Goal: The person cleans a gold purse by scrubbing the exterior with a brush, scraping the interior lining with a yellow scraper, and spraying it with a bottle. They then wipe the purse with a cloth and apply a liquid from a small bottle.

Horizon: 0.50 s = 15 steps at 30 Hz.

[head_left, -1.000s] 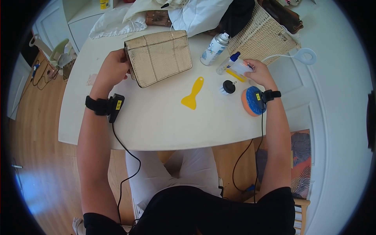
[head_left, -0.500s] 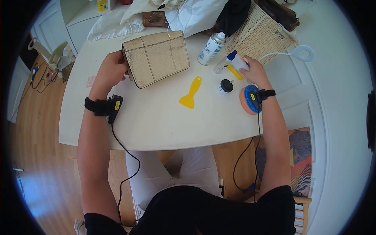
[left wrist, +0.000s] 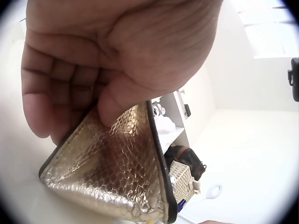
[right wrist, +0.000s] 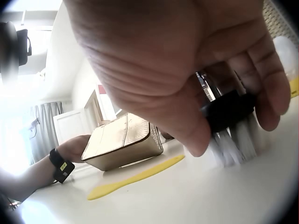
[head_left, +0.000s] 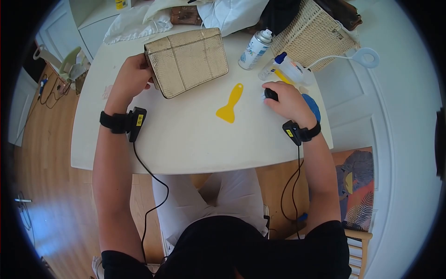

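A gold snakeskin-textured handbag [head_left: 188,63] stands on the white table, its flap side facing me. My left hand [head_left: 134,76] grips its left end, the thumb lying on the folded side panel [left wrist: 126,163] in the left wrist view. On the right, my right hand [head_left: 289,100] pinches a round black brush head [right wrist: 229,112] with white bristles between thumb and fingers. The bristles [right wrist: 233,147] point down at the tabletop and look blurred. Between the two hands lies a flat yellow scraper [head_left: 229,106].
Behind the right hand stand an aerosol can [head_left: 255,50], a blue-topped clear bottle [head_left: 273,67] and a whitish translucent container [head_left: 293,71]. A blue pad [head_left: 312,106] is partly hidden by the right hand. A wicker basket [head_left: 313,37] and white cloth bags [head_left: 232,16] fill the back.
My right hand has left the translucent container and come nearer to me and left, onto the brush head. The left hand keeps its grip on the handbag.
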Motion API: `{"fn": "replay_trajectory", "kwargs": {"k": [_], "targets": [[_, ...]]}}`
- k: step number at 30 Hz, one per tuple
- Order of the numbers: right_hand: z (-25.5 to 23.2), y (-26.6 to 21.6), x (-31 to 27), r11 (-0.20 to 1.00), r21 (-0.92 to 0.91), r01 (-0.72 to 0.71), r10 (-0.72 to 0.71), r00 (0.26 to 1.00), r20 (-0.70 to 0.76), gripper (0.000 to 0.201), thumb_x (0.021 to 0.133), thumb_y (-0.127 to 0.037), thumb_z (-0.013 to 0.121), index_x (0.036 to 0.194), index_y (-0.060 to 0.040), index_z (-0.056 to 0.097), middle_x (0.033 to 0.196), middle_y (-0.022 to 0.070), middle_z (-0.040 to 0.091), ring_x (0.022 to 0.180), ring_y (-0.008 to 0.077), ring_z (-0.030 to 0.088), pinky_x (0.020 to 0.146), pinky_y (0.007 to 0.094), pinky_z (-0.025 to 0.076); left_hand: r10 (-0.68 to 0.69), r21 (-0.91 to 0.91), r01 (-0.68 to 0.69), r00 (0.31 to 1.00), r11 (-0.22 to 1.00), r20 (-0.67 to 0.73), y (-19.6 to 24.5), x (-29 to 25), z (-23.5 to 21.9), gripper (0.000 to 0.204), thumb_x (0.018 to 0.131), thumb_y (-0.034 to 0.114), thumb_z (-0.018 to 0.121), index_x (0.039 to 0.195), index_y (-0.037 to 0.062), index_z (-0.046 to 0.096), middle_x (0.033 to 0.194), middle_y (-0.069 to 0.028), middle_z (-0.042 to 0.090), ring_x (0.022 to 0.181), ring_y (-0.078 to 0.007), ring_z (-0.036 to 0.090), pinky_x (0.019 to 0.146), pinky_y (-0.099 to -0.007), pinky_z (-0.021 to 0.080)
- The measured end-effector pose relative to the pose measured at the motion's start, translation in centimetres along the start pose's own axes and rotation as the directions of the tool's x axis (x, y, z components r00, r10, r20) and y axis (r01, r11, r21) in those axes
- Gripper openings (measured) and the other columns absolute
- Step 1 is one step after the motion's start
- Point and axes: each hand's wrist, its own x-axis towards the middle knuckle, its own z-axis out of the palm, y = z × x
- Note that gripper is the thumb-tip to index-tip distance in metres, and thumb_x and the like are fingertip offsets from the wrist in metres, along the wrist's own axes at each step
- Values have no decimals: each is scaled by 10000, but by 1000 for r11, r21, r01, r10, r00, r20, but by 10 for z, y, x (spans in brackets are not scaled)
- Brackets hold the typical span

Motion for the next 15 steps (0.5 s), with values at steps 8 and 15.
{"fn": "replay_trajectory", "kwargs": {"k": [8,15], "targets": [[5,-108,59,887,345,308,-127,880,-457,413,807,-128,798,1192,-43,675,1024,131,682,888,290,683,786,345,567,-11,1,11,997,1000,73,-4,4,-4,242,896,122,605,1090,1,686,932,-55,727,755,-128,686,648,-286,508],[49,-131,99,826,113,552,-320,624,-713,266,806,-126,734,1061,-93,665,1017,114,624,916,325,656,769,423,567,120,-5,-121,980,993,160,-12,8,-12,277,938,80,568,1185,-7,656,960,-56,733,816,-138,685,704,-276,531]]}}
